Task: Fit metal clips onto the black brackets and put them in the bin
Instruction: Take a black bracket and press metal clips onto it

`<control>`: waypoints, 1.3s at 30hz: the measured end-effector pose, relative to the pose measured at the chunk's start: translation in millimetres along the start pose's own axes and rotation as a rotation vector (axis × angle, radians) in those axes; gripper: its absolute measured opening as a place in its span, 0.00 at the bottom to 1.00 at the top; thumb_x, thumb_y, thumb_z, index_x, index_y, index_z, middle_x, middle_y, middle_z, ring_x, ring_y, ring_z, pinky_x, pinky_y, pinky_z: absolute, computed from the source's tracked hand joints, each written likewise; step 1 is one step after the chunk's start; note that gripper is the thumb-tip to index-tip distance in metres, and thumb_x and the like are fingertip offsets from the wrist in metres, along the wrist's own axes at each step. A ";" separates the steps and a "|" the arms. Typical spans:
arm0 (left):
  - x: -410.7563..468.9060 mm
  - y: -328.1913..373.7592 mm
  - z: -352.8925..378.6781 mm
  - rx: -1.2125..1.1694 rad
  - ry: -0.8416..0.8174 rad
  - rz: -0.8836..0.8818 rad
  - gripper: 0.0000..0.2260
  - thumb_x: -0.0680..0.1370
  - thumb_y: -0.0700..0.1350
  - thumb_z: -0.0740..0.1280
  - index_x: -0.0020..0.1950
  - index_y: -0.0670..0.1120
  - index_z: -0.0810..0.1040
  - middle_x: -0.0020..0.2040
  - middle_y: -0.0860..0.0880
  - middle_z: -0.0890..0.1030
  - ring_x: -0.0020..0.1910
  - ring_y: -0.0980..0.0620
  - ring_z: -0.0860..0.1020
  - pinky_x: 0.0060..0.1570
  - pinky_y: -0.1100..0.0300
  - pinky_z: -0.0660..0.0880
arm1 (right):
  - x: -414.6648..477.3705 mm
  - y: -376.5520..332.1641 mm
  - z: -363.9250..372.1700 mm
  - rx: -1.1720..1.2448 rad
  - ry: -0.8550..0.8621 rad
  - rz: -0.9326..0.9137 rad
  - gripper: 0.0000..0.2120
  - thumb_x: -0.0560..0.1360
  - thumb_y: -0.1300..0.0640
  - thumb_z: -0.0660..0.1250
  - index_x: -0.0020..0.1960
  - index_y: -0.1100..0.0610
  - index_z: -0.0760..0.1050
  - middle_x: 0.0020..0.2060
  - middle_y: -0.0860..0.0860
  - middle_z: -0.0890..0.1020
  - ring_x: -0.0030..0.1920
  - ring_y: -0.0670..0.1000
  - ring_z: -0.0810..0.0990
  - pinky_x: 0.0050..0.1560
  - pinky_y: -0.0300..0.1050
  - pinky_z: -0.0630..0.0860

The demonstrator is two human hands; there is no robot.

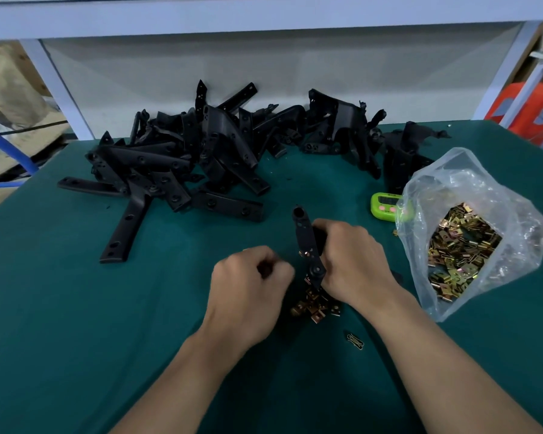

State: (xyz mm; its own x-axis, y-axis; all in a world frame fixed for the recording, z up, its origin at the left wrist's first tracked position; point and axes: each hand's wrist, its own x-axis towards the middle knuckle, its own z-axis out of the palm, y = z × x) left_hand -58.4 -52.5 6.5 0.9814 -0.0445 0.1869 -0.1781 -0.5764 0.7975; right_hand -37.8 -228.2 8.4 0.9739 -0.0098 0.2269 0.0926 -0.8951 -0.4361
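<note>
My right hand [355, 261] grips a long black bracket [306, 236] held upright over the green table, its far end pointing away from me. A brass-coloured clip shows on the bracket's near part. My left hand [248, 286] is curled just left of the bracket, its fingertips pinched together; what they hold is hidden. A small heap of metal clips [315, 305] lies on the cloth right under both hands. A large pile of black brackets [182, 158] covers the far side of the table.
A clear plastic bag [470, 195] full of metal clips lies open at the right. A green timer [386, 206] sits beside it. One stray clip [355, 339] lies near my right forearm. More brackets [402, 151] stand at the far right. No bin is in view.
</note>
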 end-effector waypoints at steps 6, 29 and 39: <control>5.9 -1.5 -13.0 -0.183 0.064 -0.164 0.15 0.74 0.48 0.59 0.32 0.48 0.55 0.28 0.55 0.57 0.28 0.55 0.56 0.24 0.63 0.55 | -1.3 -2.0 0.5 -0.010 -0.013 -0.034 0.09 0.64 0.55 0.63 0.45 0.48 0.73 0.30 0.45 0.77 0.31 0.54 0.73 0.30 0.46 0.62; 8.6 1.5 -20.3 -0.849 -0.063 -0.212 0.10 0.76 0.33 0.72 0.44 0.47 0.88 0.42 0.40 0.87 0.38 0.48 0.84 0.37 0.61 0.81 | -4.8 -18.1 -1.6 -0.099 0.048 -0.110 0.09 0.70 0.54 0.69 0.47 0.46 0.71 0.31 0.45 0.75 0.34 0.54 0.75 0.32 0.48 0.65; 5.0 0.6 -25.6 -0.866 -0.141 -0.262 0.07 0.74 0.32 0.73 0.44 0.43 0.87 0.40 0.37 0.85 0.37 0.46 0.84 0.36 0.60 0.80 | -5.0 -23.2 -5.7 -0.162 0.057 -0.101 0.09 0.67 0.60 0.65 0.42 0.49 0.69 0.28 0.47 0.73 0.32 0.54 0.71 0.28 0.45 0.58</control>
State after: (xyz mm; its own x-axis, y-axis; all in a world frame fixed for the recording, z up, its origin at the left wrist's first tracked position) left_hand -55.5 -32.2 22.6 0.9876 -0.1306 -0.0866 0.1150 0.2288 0.9667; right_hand -46.0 -209.9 22.3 0.9477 0.0627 0.3130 0.1501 -0.9529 -0.2637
